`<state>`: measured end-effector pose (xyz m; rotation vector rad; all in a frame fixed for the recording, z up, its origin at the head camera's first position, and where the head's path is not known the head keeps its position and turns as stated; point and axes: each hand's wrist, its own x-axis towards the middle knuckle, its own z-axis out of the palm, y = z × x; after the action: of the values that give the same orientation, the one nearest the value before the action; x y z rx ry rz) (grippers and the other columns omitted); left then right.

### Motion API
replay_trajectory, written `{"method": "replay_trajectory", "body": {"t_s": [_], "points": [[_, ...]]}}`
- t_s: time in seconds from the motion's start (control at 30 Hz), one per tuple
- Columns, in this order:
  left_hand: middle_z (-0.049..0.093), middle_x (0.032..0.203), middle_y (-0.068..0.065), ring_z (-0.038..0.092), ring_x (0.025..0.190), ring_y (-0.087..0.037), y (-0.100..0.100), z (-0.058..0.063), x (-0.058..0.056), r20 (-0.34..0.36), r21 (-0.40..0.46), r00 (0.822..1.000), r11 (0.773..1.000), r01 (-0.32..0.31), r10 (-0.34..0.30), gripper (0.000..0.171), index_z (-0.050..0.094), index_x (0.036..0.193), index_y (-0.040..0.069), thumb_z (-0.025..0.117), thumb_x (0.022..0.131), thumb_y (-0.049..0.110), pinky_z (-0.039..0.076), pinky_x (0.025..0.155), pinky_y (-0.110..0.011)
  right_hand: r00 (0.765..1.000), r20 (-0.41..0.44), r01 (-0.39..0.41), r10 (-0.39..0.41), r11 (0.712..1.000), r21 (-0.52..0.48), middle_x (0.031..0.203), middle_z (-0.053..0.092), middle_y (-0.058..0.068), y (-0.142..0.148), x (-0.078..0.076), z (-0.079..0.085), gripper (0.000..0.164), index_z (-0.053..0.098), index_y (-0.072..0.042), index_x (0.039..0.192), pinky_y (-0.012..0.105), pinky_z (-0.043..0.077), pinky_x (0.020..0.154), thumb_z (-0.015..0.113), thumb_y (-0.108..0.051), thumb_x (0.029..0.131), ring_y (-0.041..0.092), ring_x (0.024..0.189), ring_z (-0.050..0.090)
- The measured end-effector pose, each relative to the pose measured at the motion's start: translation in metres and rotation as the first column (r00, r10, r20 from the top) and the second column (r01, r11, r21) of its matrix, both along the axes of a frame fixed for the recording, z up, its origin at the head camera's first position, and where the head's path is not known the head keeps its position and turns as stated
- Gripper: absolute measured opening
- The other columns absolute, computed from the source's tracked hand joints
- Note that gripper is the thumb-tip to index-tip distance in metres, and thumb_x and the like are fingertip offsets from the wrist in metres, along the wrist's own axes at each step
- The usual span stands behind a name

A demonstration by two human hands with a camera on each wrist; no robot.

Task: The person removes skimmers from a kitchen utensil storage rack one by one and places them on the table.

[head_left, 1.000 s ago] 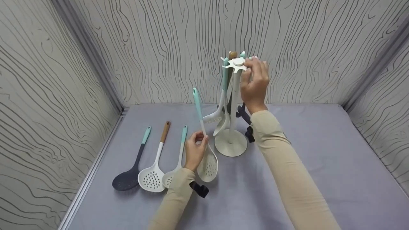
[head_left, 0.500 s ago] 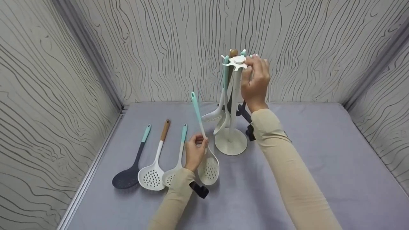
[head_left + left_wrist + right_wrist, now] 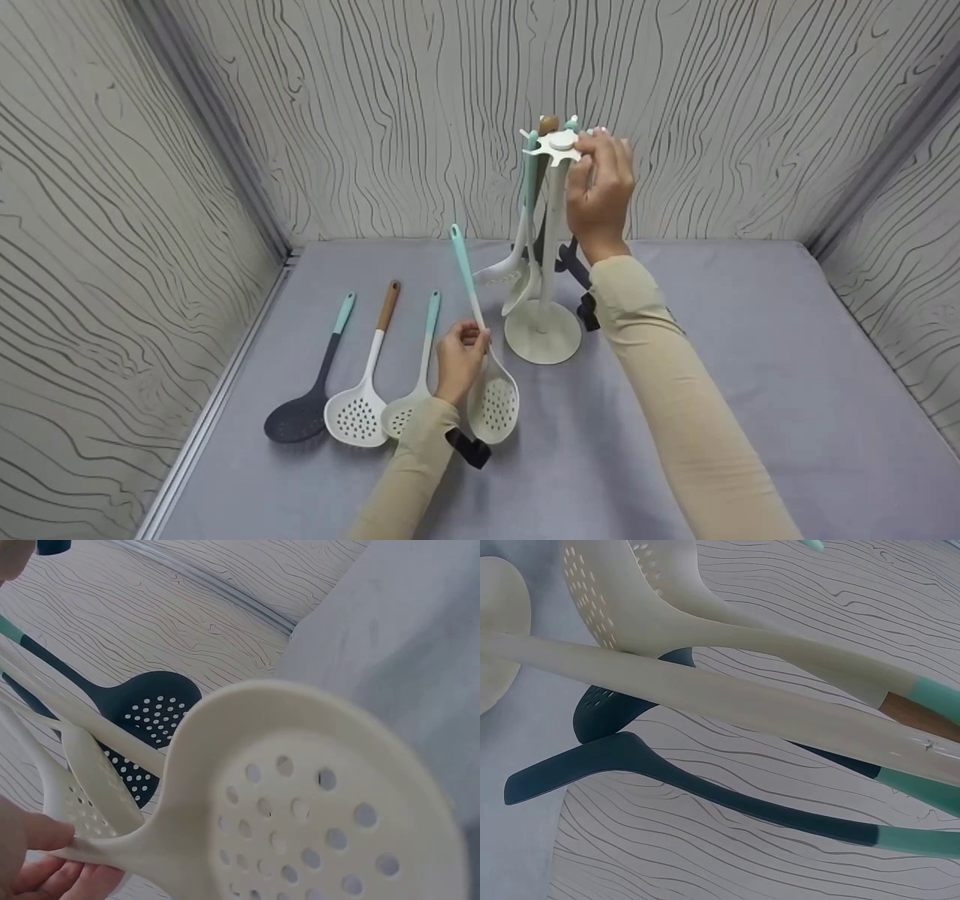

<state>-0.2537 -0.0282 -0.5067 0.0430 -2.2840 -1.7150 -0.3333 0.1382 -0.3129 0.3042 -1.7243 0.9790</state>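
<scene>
My left hand (image 3: 459,364) pinches the thin neck of a cream skimmer (image 3: 496,409) with a mint handle, just above its perforated bowl. The skimmer slants, handle up and bowl toward me, left of the white utensil stand (image 3: 550,255). In the left wrist view, the thumb and fingers (image 3: 52,832) meet at that neck, and the bowl fills the foreground. My right hand (image 3: 602,191) grips the stand's hooked top from the right, hiding some hooks. On the stand hang a white skimmer (image 3: 501,271), a dark turner (image 3: 727,799) and several other utensils, partly hidden behind the pole.
Lying on the grey cloth at the left are a dark skimmer (image 3: 300,416) with a mint handle, a white skimmer (image 3: 356,416) with a brown handle, and a smaller cream skimmer (image 3: 401,412) partly behind the left forearm. Wood-patterned walls (image 3: 420,90) enclose the table.
The skimmer in my left hand has come down a little toward me and slightly right, its handle end lower than before. My right hand stays at the top of the stand.
</scene>
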Motion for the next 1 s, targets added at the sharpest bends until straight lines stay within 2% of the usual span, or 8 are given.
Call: {"method": "replay_trajectory", "body": {"t_s": [0.33,0.57,0.67,0.8,1.0], "points": [[0.069,0.089,-0.022,0.069,0.076,-0.022,-0.0022,-0.0016,-0.0012,0.036,-0.009,0.999,1.0,-0.009,0.009,0.014,0.062,0.096,-0.008,0.065,0.087,0.003,0.059,0.063,-0.021,1.0,0.008,-0.003,0.003,1.0,-0.005,0.108,0.07,0.023,0.0004,0.0,0.0013,0.026,0.061,0.006,0.091,0.042,0.037,0.118,0.041,-0.011,0.089,0.037,0.116,0.059],[0.069,0.09,-0.022,0.069,0.076,-0.019,-0.0048,-0.0044,-0.0035,0.1,-0.022,0.995,1.0,-0.014,0.017,0.016,0.063,0.097,-0.01,0.066,0.085,0.002,0.06,0.063,-0.021,1.0,0.025,0.006,-0.006,1.0,0.004,0.11,0.069,0.023,-0.0009,0.0011,0.0003,0.027,0.062,0.006,0.093,0.043,0.031,0.123,0.041,-0.011,0.089,0.037,0.12,0.059],[0.071,0.088,-0.021,0.069,0.074,-0.019,-0.0057,-0.005,-0.0031,0.118,-0.057,0.993,0.998,-0.015,0.022,0.016,0.065,0.096,-0.009,0.067,0.084,0.002,0.059,0.061,-0.022,1.0,0.024,0.007,-0.007,1.0,0.004,0.11,0.069,0.022,-0.0007,0.001,0.0003,0.027,0.062,0.006,0.093,0.043,0.031,0.123,0.041,-0.01,0.09,0.037,0.12,0.059],[0.072,0.088,-0.02,0.068,0.072,-0.017,-0.0069,-0.0051,-0.0021,0.162,-0.093,0.986,0.996,-0.008,0.023,0.016,0.066,0.096,-0.007,0.067,0.084,0.004,0.057,0.06,-0.022,1.0,0.014,0.01,-0.01,1.0,-0.001,0.108,0.07,0.022,-0.0004,0.0006,0.0005,0.026,0.062,0.006,0.092,0.044,0.033,0.121,0.041,-0.01,0.089,0.037,0.118,0.06],[0.07,0.087,-0.017,0.061,0.065,-0.01,-0.0079,-0.0057,-0.0035,0.244,-0.085,0.97,0.996,0.012,0.009,0.017,0.065,0.097,-0.006,0.067,0.085,0.005,0.053,0.057,-0.019,1.0,0.016,0.013,-0.013,1.0,0.0,0.109,0.07,0.022,-0.001,0.0002,0.0004,0.027,0.061,0.006,0.092,0.045,0.033,0.121,0.041,-0.01,0.089,0.037,0.118,0.059]]}}
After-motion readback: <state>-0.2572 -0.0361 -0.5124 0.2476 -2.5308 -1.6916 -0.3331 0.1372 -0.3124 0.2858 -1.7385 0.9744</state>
